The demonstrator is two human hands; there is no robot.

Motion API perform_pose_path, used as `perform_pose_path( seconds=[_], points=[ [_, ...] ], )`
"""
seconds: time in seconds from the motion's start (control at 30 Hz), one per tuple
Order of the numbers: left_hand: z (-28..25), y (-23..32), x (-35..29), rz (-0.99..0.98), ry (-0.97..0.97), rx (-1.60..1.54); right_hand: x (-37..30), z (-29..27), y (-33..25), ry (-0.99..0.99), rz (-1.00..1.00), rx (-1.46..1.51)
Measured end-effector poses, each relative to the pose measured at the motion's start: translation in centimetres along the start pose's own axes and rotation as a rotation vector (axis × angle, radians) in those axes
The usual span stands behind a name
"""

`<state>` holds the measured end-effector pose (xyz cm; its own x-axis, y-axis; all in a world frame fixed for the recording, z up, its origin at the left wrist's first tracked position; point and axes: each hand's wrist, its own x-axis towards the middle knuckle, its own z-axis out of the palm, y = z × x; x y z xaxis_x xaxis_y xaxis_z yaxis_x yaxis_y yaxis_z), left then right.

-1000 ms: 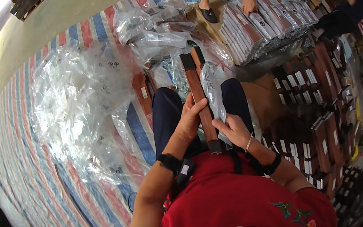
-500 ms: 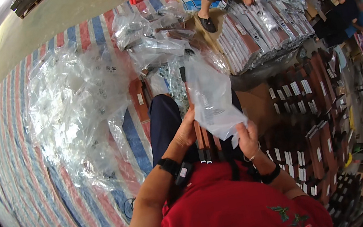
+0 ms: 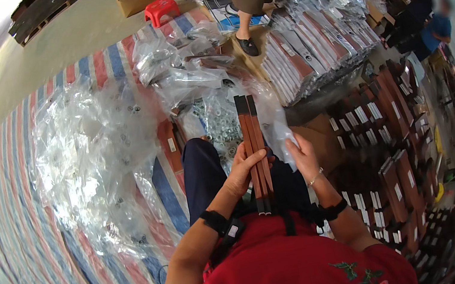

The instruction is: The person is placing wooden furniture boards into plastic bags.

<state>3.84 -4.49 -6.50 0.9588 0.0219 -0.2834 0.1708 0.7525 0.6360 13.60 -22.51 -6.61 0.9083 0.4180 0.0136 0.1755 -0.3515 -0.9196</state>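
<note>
Brown strips [image 3: 254, 149] | left hand [image 3: 243, 171] gripping | striped tarp [image 3: 43, 235] floor

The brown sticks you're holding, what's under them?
Under the brown sticks are dark blue trouser legs and a pile of small shiny metal rings. The left hand grips the sticks; the right hand holds a clear plastic bag. The floor beneath is covered.

The left hand [image 3: 243, 171] grips two long brown strips [image 3: 252, 137] upright over the lap, while the right hand [image 3: 303, 156] pinches a clear plastic bag [image 3: 272, 119] beside them.
</note>
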Motion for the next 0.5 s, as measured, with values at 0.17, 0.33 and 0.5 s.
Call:
perform_pose_path(
  seconds=[0.17,0.33,0.5],
  points=[
    [1.6,0.5,0.3,0.0,0.021,0.125,2.0,1.6,-2.0,-0.139,0.109,0.298],
    [2.8,0.0,0.3,0.053,0.041,0.181,4.7,1.5,-2.7,-0.242,0.182,0.446],
    [2.5,-1.1,1.3,0.096,0.02,0.402,5.3,-0.3,-3.5,-0.317,0.249,0.489]
  ],
)
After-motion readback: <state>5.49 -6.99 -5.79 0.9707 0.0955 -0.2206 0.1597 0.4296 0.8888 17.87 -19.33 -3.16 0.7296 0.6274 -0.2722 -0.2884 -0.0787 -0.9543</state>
